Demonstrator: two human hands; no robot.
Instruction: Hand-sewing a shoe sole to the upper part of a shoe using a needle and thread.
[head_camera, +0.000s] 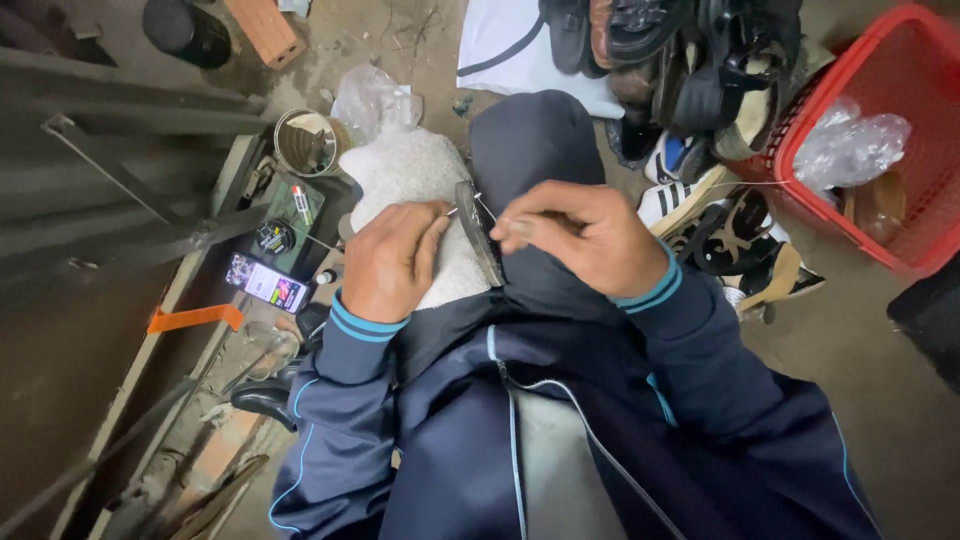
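A: While I scan, where's the shoe sole (478, 232)?
B: Centre, edge-up on the lap against a white cloth (415, 190). I judge it stiff yet light; hold its edge.
A: Hands?
B: Left hand (390, 262) at 9 o'clock of it, fingers clamped on a needle. Right hand (580, 240) at 3 o'clock, knuckles up, fingers pinched together on thread (700, 186) running toward the red basket (900, 60).

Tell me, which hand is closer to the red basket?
Right. The right hand pinches thread on the lap, on the red basket's side; the left hand rests on the white cloth, farther away.
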